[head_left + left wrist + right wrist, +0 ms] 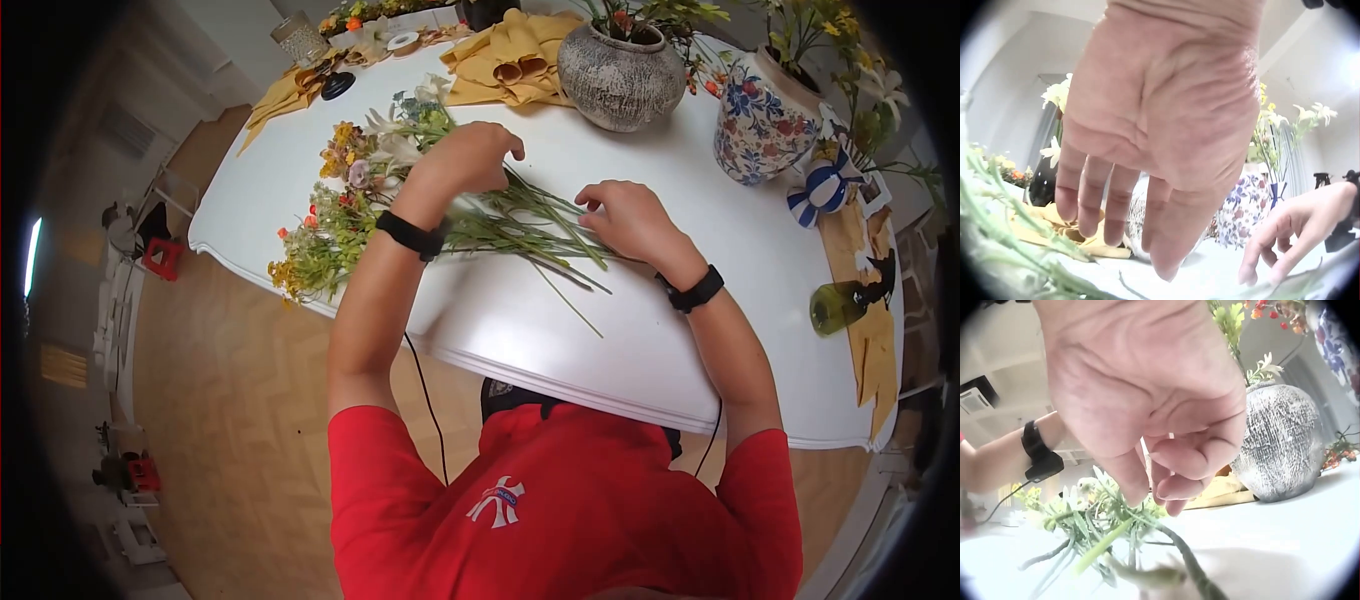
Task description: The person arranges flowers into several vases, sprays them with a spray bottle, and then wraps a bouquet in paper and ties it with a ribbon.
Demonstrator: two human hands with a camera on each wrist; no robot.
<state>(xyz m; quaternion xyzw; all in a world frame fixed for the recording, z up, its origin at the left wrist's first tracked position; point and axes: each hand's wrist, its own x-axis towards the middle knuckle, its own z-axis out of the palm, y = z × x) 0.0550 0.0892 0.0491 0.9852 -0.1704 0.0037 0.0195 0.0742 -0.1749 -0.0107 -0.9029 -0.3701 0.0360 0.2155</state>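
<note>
- Left hand [472, 160] hung over the flower stems [548, 218], fingers loose, grasping nothing.
- Right hand [632, 220], relaxed and empty, hovered near their ends.
- A gray vase [622, 82] stood beyond.

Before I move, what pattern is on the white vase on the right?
The white vase has blue and red flowers; the head view shows it best.

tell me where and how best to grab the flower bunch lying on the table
Probably by the slim stems, just beside the flower heads, coming from the right: the heads crowd the left, and the stems spread apart toward their ends.
</note>
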